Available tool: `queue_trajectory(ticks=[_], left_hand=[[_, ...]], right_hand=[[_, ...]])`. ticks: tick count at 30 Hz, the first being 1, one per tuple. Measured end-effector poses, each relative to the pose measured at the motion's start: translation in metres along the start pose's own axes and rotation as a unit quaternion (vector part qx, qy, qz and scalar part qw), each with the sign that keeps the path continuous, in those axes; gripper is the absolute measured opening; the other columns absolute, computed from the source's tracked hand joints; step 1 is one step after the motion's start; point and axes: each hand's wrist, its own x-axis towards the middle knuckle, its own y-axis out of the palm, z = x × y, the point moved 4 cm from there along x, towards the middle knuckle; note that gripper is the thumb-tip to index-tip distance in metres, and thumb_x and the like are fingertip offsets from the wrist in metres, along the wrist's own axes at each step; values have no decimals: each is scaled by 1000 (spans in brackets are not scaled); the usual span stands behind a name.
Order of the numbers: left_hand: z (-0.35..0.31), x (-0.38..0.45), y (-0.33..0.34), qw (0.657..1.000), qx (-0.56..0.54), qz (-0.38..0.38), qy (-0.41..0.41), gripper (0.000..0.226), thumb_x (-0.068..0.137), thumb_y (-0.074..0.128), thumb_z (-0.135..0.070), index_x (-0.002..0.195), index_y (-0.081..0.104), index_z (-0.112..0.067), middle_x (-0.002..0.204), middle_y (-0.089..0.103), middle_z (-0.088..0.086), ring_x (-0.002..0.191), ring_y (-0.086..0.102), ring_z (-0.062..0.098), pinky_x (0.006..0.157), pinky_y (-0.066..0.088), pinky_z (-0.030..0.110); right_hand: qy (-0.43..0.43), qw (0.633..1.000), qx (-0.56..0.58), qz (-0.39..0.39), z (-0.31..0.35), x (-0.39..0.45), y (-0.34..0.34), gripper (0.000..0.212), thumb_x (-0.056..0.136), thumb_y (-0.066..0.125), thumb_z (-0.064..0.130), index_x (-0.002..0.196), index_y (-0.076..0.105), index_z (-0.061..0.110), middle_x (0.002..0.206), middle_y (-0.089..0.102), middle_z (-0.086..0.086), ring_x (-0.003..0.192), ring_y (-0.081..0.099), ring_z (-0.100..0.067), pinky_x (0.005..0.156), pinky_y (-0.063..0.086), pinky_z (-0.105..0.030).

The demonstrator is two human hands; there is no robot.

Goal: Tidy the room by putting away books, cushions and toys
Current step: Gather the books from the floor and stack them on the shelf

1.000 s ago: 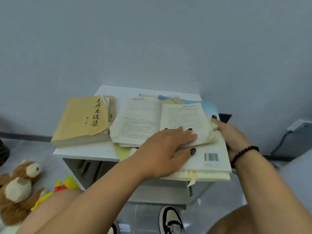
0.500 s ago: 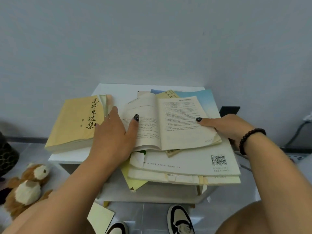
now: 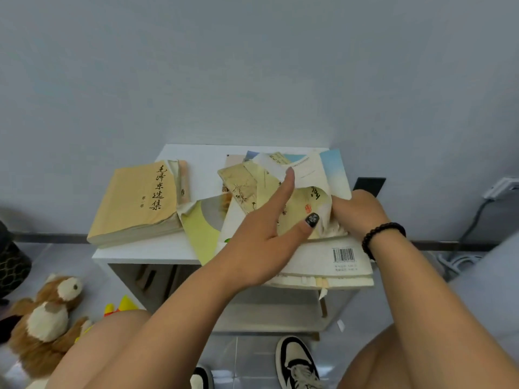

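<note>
Paper covers most of the small white table (image 3: pixel 174 251), since that is where I am gathering the books. My left hand (image 3: pixel 261 242) lies with straight fingers across the pale illustrated book (image 3: pixel 247 189) on top of the messy pile, index finger stretched toward twelve o'clock against its curling cover flap, thumb pressing at the lower edge; I judge this keeps the soft cover from springing back. My right hand (image 3: pixel 356 211), with a bead bracelet on the wrist, sits at three o'clock of that book, fingers curled onto its page edge, gripping it so the block stays together. Beneath it lies a white book with a barcode (image 3: pixel 344 256), jutting over the table's front edge at five o'clock, with more books under it. At nine o'clock of the pile rests the thick tan book (image 3: pixel 137 203), closed and apart from my hands. On the floor at seven o'clock sit a brown plush toy (image 3: pixel 47 315) and a yellow toy (image 3: pixel 120 304), not yet put away. Squaring the pile seems the step in hand; the overhang could let it slide off.
</note>
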Motion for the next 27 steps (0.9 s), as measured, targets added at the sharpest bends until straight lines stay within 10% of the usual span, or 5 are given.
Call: queue_trajectory(ticks=[4,11,16,21,27], left_hand=[[1,8,6,993,-113,-21,4,103,84,61,-37,141,-23,-56,156,5,-32,145,19,-1,119,26,38],[20,17,6,990,-104,-86,-26,102,95,59,-31,144,-30,-44,145,5,-43,128,6,-31,112,14,11],[32,23,17,993,-83,-45,-76,102,78,52,-68,143,-25,-49,159,25,-13,150,3,10,123,10,43],[38,32,4,973,-85,-187,-104,113,63,68,-43,154,1,-35,157,25,-10,145,25,11,118,27,41],[46,33,-17,880,-299,-332,-159,88,77,73,7,150,28,-15,142,48,5,122,54,8,100,49,33]], right_hand=[[-71,988,-15,-134,10,-10,-12,43,95,52,42,123,52,10,122,48,-7,104,51,-22,80,37,-24],[-97,993,-7,-66,24,-18,-2,51,92,43,60,72,49,14,70,48,0,66,45,-16,57,34,-29],[-103,993,9,-53,27,-13,3,70,87,48,66,95,66,-1,80,65,-11,70,56,-19,65,45,-31],[-141,988,-57,-9,26,-12,6,19,84,69,36,96,69,21,91,69,12,85,66,-13,81,56,-38],[-161,986,-44,23,26,-8,11,24,86,66,18,107,66,29,89,60,25,99,61,-16,95,49,-37]])
